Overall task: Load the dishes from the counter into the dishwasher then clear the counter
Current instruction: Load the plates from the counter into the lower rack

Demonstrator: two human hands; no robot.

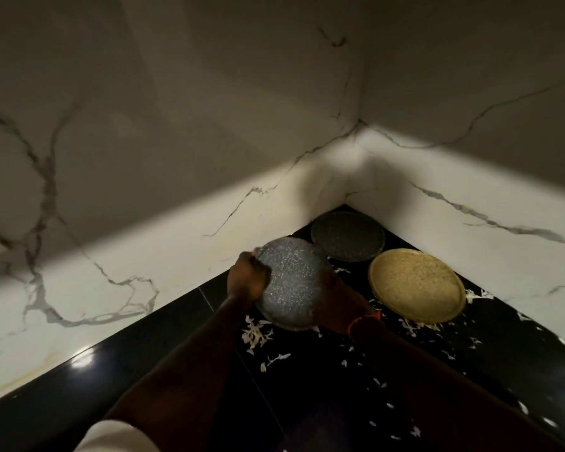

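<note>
Reaching in over the black desk [177, 347], two forearms meet at a speckled grey plate [291, 282], which is tipped up off the surface. Nearest the camera, white food scraps [258, 334] lie scattered across the desk. The left hand [248, 278] has its fingers curled over the plate's left rim, gripping it. The right hand [333, 298] is against the plate's right edge and seems to hold it, though its fingers are too dark to read. Just beyond to the right, a yellow plate [416, 285] lies flat; farther back in the corner sits a dark plate [348, 236], against the marble wall [177, 190]. No dishwasher is in view. I judge the loading barely begun: three plates remain here, and wiping away the scraps comes after.
</note>
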